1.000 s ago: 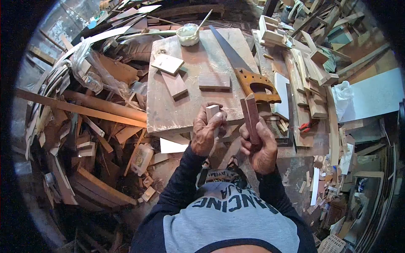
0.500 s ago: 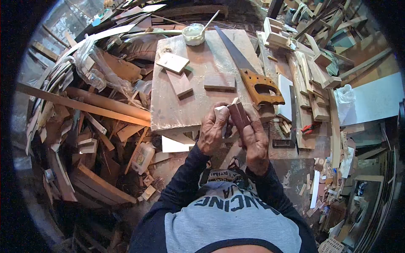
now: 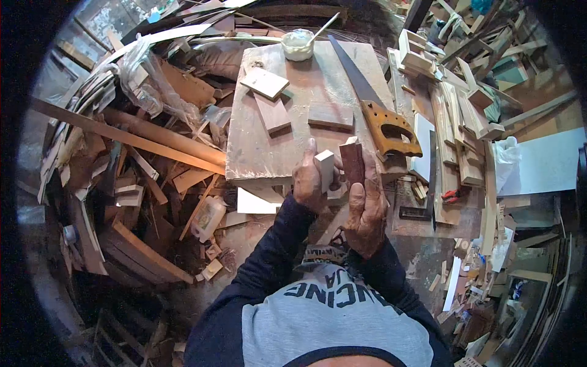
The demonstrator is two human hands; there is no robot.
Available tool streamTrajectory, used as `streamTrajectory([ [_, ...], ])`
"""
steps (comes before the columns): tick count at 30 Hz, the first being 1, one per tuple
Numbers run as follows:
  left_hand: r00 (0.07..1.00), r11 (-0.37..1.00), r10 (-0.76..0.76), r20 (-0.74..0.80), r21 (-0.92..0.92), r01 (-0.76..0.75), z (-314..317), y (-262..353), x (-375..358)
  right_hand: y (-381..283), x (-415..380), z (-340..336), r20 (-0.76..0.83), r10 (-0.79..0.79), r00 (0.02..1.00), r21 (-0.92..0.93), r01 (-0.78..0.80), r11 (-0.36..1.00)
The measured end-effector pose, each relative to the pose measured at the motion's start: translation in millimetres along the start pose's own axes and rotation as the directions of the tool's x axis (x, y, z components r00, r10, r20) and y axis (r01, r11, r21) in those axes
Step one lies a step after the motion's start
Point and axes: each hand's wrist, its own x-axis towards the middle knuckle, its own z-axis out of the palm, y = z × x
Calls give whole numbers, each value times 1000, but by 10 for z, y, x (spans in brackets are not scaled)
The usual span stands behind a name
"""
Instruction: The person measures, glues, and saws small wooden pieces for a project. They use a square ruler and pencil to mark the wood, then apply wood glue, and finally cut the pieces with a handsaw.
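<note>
Just past the near edge of the workbench [image 3: 257, 144], my left hand [image 3: 307, 182] grips a small pale wood block [image 3: 325, 169], its thumb pointing up beside it. My right hand [image 3: 367, 214] is closed on a sanding block [image 3: 351, 161], whose reddish-brown face looks like sandpaper and whose end is pale. A narrow gap separates the two pieces. Ahead of them a flat wood piece [image 3: 331, 115] lies on the bench. To its left, a light wood piece [image 3: 265, 82] rests across a browner one [image 3: 273, 115].
A handsaw [image 3: 391, 131] lies along the bench's right side. A tub of whitish paste [image 3: 298, 46] with a stick in it stands at the back. Wood offcuts crowd both sides, a long board [image 3: 128, 136] reaches the bench from the left, and red-handled pliers [image 3: 451, 196] lie right.
My hands have moved apart slightly, and the pale block now stands in plain view in my left hand. The whole view has shifted a little.
</note>
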Motion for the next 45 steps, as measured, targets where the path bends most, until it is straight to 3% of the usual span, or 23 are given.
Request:
streamTrajectory([
  [2,998,999,-27,-56,-44,25,30,6,-17,-7,-14,5,32,-26,999,-65,28,997],
  [3,971,955,236,-28,190,-227,-9,-75,33,-31,-19,0,66,-28,997,-103,35,994],
  [5,794,610,584,166,556,-565,-136,-267,145,-191,10,-55,198,19,980,-209,24,978],
  [7,629,199,699,339,753,-627,-202,-324,134,-182,96,-57,237,130,963,-279,-60,958],
  [10,670,346,694,263,695,-631,-138,-371,21,-107,419,-127,218,166,962,-292,-98,951],
  [12,940,864,339,40,382,-328,-27,-200,-125,-33,435,-150,92,55,994,-192,-37,981],
  [15,834,757,551,7,415,-504,-66,-86,-56,-113,303,-99,-19,-111,994,-18,110,994],
  [16,699,191,648,301,825,-532,-157,-109,50,-174,257,-89,45,-60,997,-23,61,998],
  [17,485,-471,672,560,828,-304,-248,-130,159,-234,213,-78,110,-8,994,-35,12,999],
  [19,460,-290,684,567,789,-541,-300,-216,238,-292,304,-90,216,89,972,-138,-60,989],
  [21,448,-229,696,562,764,-603,-311,-246,201,-186,504,-105,213,89,973,-184,-50,982],
  [24,399,-335,753,524,826,-453,-255,-125,135,-320,363,-120,55,9,998,95,-14,995],
  [25,558,-342,692,458,889,-305,-211,-81,100,-441,342,-49,-26,15,1000,261,-8,965],
  [26,451,-454,695,561,828,-330,-258,-99,133,-560,326,23,-106,21,994,411,25,911],
  [27,344,-560,671,657,753,-346,-349,-159,160,-538,380,-34,-18,-39,999,183,42,982],
  [30,157,-589,720,676,715,-375,-312,-134,112,-289,477,-164,180,4,984,-98,14,995],
  [32,436,-414,711,552,830,-375,-299,-13,2,-265,328,-207,220,19,975,-44,-9,999],
  [33,587,-337,685,432,902,-271,-243,26,-42,-248,256,-192,246,4,969,-5,-3,1000],
  [37,344,-378,757,556,802,-463,-252,-73,-48,-173,496,-132,282,90,955,-140,-52,989],
  [39,387,-192,801,458,807,-558,-253,-39,-3,-130,482,-180,188,95,978,-63,-84,994],
  [42,328,-306,806,493,821,-481,-323,-16,22,-262,231,-241,149,97,984,79,-110,991],
  [44,24,-615,739,673,689,-384,-326,-15,41,-264,134,-170,174,82,981,85,-98,992],
  [45,160,-461,784,600,736,-496,-305,-39,7,-285,192,-152,193,72,979,21,-77,997],
])
